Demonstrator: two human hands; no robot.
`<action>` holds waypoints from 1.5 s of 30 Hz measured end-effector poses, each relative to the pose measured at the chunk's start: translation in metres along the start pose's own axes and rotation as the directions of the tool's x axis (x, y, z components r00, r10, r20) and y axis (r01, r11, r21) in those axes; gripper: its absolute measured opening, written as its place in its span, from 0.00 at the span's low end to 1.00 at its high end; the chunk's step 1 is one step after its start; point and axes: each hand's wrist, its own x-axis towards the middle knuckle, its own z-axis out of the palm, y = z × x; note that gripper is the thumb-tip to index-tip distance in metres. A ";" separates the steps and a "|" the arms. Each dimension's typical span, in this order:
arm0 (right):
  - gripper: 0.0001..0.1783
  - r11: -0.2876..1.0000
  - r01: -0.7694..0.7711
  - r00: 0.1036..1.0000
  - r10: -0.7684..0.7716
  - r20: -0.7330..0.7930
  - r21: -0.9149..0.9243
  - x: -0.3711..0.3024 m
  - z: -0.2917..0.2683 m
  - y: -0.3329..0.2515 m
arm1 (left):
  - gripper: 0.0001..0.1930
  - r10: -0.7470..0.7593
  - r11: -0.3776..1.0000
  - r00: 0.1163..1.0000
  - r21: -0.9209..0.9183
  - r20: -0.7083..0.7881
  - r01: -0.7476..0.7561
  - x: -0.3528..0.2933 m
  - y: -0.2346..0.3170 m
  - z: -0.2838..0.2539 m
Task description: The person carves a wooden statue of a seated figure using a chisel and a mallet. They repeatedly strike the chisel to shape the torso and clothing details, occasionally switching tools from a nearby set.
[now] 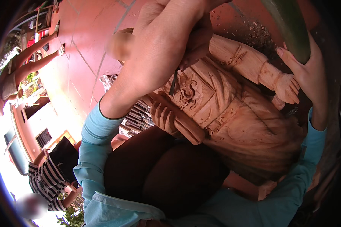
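Teal-sleeved L hand [170, 36] is closed in a fist over the upper part of the carved wooden figure [238, 109], gripping a thin dark tool [173, 84]. Tool's shaft pokes down out of the fist toward the curly carving on fig.'s chest; hard to say w/ the hand in the way if its tip touches wood. R hand [308, 72], same sleeve colour, is wrapped round the end of a dark green club [291, 34], thumb showing, other fingers mostly hidden; it's just beyond the fig.'s outstretched carved hand [288, 89], club pointing up & away from the fig.

Fig. itself is btwn the two forearms, under L hand & left of R hand, robe widening toward the R elbow. Its other carved hand [164, 118] clasps a roll-like piece.

Dark-clothed legs [159, 170] on fig.'s near side; row of slim tools [138, 120] just left of it; wood shavings [258, 34] on red floor [91, 34] past its far side. Well left of fig.: person in striped top [49, 185].
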 end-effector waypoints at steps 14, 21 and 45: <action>0.15 0.997 0.003 0.999 0.000 0.042 -0.075 -0.006 0.003 -0.009 | 0.18 -0.111 0.990 0.969 -0.107 -0.219 0.089 -0.024 -0.028 0.006; 0.16 0.994 -0.097 0.995 0.098 -0.022 0.051 -0.001 -0.009 -0.013 | 0.15 0.251 0.964 0.955 0.126 -0.158 -0.232 -0.012 -0.046 0.011; 0.16 0.997 0.071 0.993 -0.073 -0.088 -0.030 0.000 0.007 -0.012 | 0.22 0.050 0.968 0.965 0.249 -0.259 0.016 -0.011 -0.024 0.008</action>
